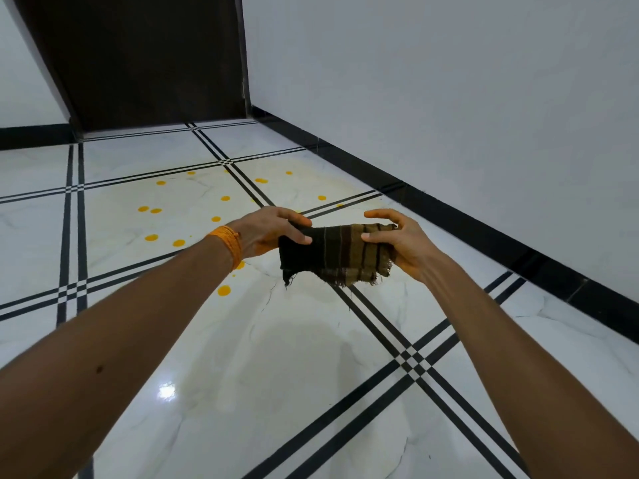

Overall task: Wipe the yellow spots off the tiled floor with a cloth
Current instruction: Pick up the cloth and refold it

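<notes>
- The cloth (337, 254) is up in the air, not on the floor (276, 375). It is stretched between both hands, with its long axis running across from one hand to the other.
- The left hand (266, 229) pinches the dark end, thumb on the near face and fingers over the top edge. An orange band (230, 243) circles that wrist.
- The right hand (397, 247) pinches the striped end, thumb pressed on the front and the other fingers curled over and behind.
- The spots (151, 237) lie below the cloth, mostly ahead and off to the person's left. They are scattered over the tiles on both sides of a black double line.
- The closest spot (224, 290) sits just under the left wrist, so I'd say the left hand is the nearer one for a first wipe. The cloth has to come down and leftward.
- Cloth: small and folded or bunched, dark brown at one end, olive with dark stripes at the other. The edges are frayed, with loose threads hanging down.
- Spots: bright yellow-orange and roundish, in mixed sizes. All look unsmeared, though a faint yellowish haze tints the tiles around the far ones.
- None look wiped, so the job looks barely begun.
</notes>
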`<state>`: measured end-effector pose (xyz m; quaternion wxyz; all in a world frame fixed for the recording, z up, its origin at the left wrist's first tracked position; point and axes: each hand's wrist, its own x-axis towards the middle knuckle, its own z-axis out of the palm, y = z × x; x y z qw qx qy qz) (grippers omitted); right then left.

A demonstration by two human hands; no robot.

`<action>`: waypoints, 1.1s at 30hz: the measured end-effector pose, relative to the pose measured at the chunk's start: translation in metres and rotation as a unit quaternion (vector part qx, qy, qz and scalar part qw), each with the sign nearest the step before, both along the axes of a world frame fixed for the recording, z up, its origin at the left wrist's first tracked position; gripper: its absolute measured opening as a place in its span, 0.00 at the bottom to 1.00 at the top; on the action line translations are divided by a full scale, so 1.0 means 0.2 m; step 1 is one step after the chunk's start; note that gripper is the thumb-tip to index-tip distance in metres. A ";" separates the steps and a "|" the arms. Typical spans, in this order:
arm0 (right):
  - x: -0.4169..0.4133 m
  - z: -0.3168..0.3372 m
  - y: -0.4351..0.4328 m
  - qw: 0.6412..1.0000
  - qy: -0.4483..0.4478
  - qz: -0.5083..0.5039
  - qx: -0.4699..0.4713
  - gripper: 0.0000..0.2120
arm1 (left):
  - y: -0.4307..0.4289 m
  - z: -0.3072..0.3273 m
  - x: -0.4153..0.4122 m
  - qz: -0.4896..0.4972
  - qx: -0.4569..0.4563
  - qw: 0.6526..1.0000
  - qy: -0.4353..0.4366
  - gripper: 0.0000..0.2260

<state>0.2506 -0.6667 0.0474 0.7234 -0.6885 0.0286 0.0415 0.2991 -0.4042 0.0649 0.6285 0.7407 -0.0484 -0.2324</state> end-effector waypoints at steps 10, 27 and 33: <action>0.01 0.07 0.00 0.979 -0.038 0.022 -0.200 0.13 | -0.05 -0.03 -0.03 0.039 0.110 0.978 -0.170 0.08; -0.03 0.19 0.08 0.971 -0.135 0.063 -0.185 0.05 | -0.10 0.05 -0.12 -0.100 0.076 0.987 -0.101 0.11; -0.01 0.28 0.06 0.970 -0.134 0.071 -0.192 0.16 | -0.19 0.04 -0.16 -0.174 0.056 0.982 -0.049 0.18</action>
